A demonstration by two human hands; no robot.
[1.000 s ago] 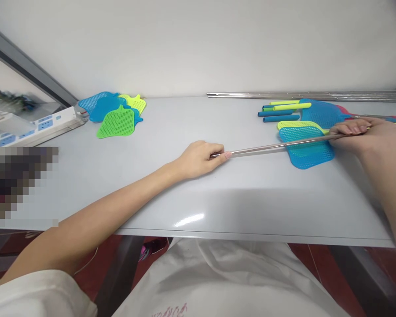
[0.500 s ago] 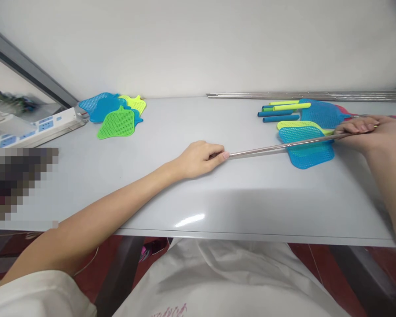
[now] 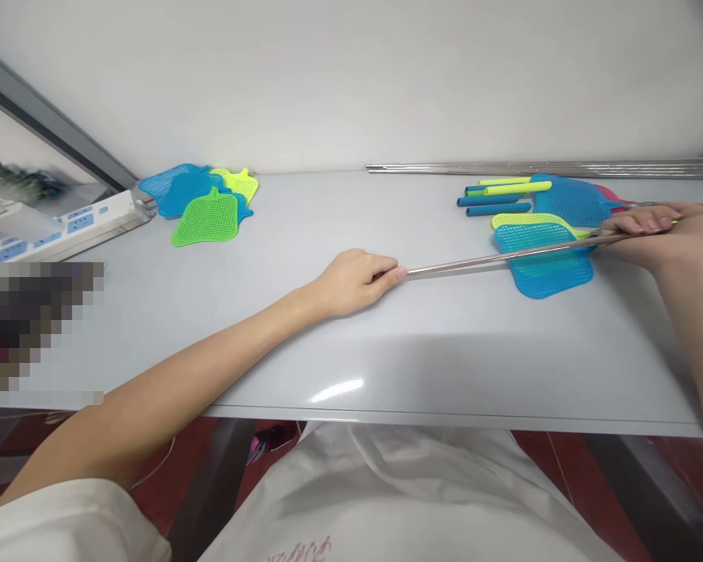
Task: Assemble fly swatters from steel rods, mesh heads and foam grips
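A thin metal rod (image 3: 474, 265) slants across the right half of the table, held at both ends. My left hand (image 3: 357, 282) rests on the table, its thumb and fingers pinching the rod's left end. Farther right, my right hand (image 3: 659, 230) has its fingers closed round the other part of the rod; the palm hides that end. Beneath the rod lies a blue mesh fly swatter head (image 3: 544, 277), overlapping a yellow one (image 3: 507, 222). Another blue swatter head (image 3: 568, 201) lies behind, beside the right hand's fingers.
Several blue, green and yellow tubes (image 3: 497, 211) lie at the back right. Long metal rods (image 3: 445, 168) run along the wall. At the left are loose blue, yellow and green swatter heads (image 3: 208, 218) and a white power strip (image 3: 105, 218). The table's front edge (image 3: 387, 417) is close to my body.
My right hand has shifted very slightly to the right. My left hand keeps its pinch in the same place, and the swatter heads and tubes lie as before.
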